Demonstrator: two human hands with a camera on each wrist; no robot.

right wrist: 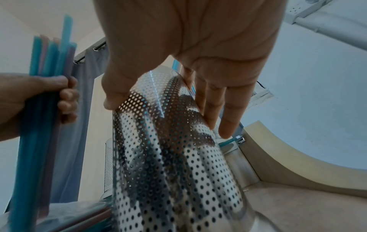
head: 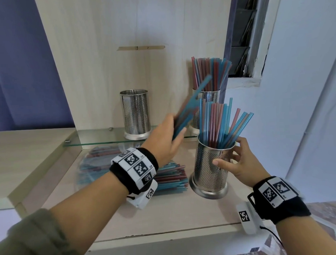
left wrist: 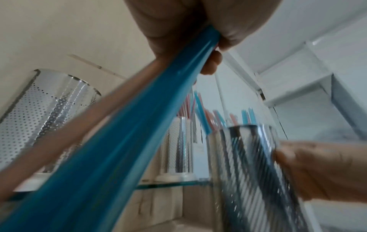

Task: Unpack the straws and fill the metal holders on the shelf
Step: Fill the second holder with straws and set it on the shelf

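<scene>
My left hand [head: 168,137] grips a small bunch of blue and red straws [head: 191,107], lifted and slanting toward the right; the same bunch of straws [left wrist: 123,141] fills the left wrist view. My right hand [head: 235,161] holds a perforated metal holder [head: 210,167] on the lower surface, thumb in front, fingers round its right side. This holder [right wrist: 174,157] is partly filled with straws and leans slightly. On the glass shelf [head: 99,138] stand an empty holder [head: 135,113] and a full holder [head: 206,97] behind the held one.
Loose straws [head: 171,180] and a clear plastic pack of straws [head: 96,164] lie on the light wooden surface [head: 166,219] under my left wrist. A wooden back panel rises behind the shelf. A white wall and a window are on the right.
</scene>
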